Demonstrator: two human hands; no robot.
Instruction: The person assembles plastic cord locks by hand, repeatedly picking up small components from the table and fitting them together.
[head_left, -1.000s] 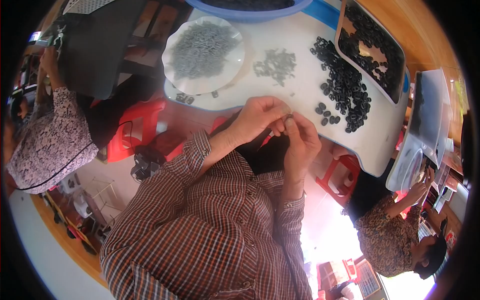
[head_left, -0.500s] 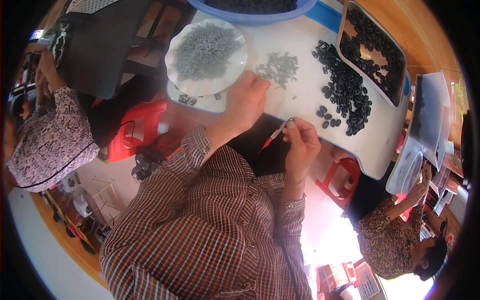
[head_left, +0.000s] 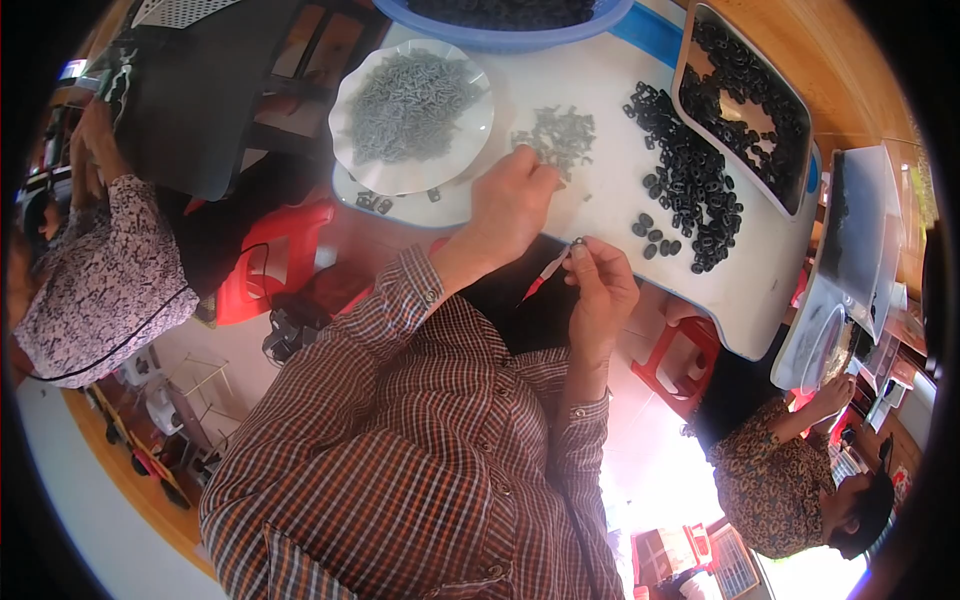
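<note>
My left hand (head_left: 512, 203) hovers at the near edge of a small scatter of grey pieces (head_left: 563, 138) on the white table. Its fingers are curled together; whatever they may pinch is hidden. In my right hand (head_left: 601, 295), near the table's front edge, is a slim red-and-silver tool (head_left: 542, 279), slanting down to the left. A tiny dark piece shows at those fingertips, too small to name. To the left, a white scalloped plate (head_left: 478, 128) carries a heap of small grey pieces (head_left: 413, 105). Black oval parts (head_left: 700, 190) lie spread right of the scatter.
A white-rimmed tray (head_left: 682, 75) of black parts stands at the back right, and a blue basin (head_left: 480, 38) of dark parts at the back. A few black parts (head_left: 374, 202) lie beside the plate. Other people (head_left: 100, 270) work at left and right.
My left hand has moved slightly right, from beside the plate toward the grey scatter. The right hand keeps its hold on the tool, nearly still.
</note>
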